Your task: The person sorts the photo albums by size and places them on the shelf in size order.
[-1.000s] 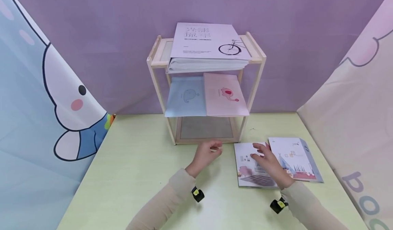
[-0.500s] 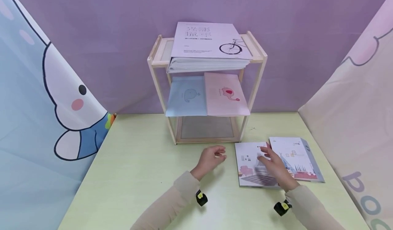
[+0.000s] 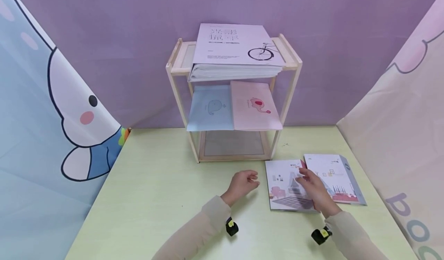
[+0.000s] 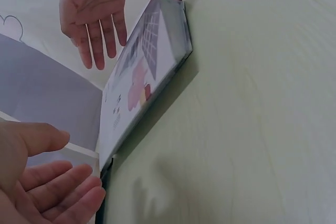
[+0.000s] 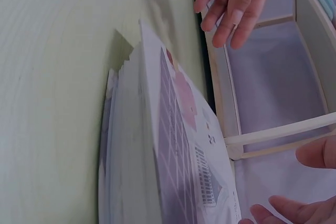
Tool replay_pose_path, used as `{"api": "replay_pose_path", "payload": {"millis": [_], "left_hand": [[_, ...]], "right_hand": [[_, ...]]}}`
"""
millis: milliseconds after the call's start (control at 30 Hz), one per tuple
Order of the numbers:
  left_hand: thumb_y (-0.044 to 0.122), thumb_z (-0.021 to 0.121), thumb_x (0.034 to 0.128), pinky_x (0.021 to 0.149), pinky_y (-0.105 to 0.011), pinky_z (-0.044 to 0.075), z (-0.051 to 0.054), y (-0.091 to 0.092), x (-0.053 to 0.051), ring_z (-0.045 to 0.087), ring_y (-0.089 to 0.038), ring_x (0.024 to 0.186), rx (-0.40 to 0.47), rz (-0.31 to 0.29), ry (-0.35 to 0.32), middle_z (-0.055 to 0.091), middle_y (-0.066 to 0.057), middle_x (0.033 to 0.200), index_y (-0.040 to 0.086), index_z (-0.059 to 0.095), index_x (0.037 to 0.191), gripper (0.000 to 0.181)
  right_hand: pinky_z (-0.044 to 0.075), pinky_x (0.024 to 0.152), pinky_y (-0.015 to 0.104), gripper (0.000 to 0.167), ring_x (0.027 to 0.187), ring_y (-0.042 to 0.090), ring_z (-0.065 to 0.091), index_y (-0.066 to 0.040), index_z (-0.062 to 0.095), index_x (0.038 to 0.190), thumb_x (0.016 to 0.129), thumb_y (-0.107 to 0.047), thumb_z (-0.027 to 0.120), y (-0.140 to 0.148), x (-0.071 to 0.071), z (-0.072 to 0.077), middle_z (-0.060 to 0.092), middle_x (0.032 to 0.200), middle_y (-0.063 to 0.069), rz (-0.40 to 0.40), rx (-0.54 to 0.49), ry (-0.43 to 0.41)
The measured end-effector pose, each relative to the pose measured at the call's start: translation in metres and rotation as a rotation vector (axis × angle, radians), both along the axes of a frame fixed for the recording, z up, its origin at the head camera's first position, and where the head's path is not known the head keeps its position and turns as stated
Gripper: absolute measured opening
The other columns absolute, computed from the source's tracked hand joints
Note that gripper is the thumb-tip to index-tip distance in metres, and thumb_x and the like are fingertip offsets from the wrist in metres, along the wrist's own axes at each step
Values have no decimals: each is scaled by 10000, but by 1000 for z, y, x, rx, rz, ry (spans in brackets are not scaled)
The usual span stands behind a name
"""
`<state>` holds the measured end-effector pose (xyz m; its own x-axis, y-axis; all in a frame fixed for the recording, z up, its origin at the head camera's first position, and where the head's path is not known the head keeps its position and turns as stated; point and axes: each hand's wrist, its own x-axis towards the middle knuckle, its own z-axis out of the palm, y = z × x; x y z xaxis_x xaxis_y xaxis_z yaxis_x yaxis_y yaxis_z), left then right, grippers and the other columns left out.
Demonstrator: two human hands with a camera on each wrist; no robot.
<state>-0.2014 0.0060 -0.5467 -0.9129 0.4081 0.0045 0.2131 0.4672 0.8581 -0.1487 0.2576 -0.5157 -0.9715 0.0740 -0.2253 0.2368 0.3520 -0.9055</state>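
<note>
All fingers (image 4: 63,183) relaxed, empty | right hand (image 3: 315,190) above nearer book (image 3: 281,186) | left hand (image 3: 241,185) beside it

Two hands (image 3: 241,184) (image 3: 315,188), one wooden rack (image 3: 234,144), five upward-facing covers (image 3: 225,49) (image 3: 211,115) (image 3: 254,112) (image 3: 282,184) (image 3: 334,175), two wrist cameras (image 3: 231,227) (image 3: 319,236), one table (image 3: 138,198)

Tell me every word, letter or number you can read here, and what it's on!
"p o": pale cloth; a green letter below is cut off.
Bicycle book: outlined characters and small lines, too blurred to read.
Pink elephant book: print too small to read.
Blue whale book: print too small to read.
Left white book: small marks, unreadable.
Right white book: small marks, unreadable.
</note>
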Motion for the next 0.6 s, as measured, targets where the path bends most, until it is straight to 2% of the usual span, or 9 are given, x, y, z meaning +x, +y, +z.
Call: {"api": "replay_pose_path", "payload": {"millis": [267, 467, 600], "left_hand": [[149, 686, 845, 724, -232, 519, -6, 6, 8, 650, -148, 873, -50, 6, -65, 695, -78, 1017, 3, 645, 1144, 335], [154, 695, 831, 712, -232, 519, -13, 11, 8, 650, -146, 865, -35, 30, -120, 699, -50, 963, 7, 657, 1109, 317], [172, 699, 822, 697, -218, 509, -20, 14, 8, 645, -117, 835, -32, 29, -145, 701, -26, 929, 15, 663, 1102, 323]], "right_hand": [[288, 1033, 515, 547, 1257, 396, 330, 85, 273, 1412, 968, -166, 471, 3, -1, 1, 328, 1407, 284, 12, 91, -25], [299, 1010, 511, 573, 1241, 379, 320, 59, 240, 1440, 983, -215, 449, 7, 0, -1, 334, 1387, 267, -3, 119, -53], [283, 1035, 532, 579, 1268, 400, 304, 80, 229, 1435, 989, -225, 436, 10, -1, -4, 319, 1404, 282, -7, 147, -50]]}}
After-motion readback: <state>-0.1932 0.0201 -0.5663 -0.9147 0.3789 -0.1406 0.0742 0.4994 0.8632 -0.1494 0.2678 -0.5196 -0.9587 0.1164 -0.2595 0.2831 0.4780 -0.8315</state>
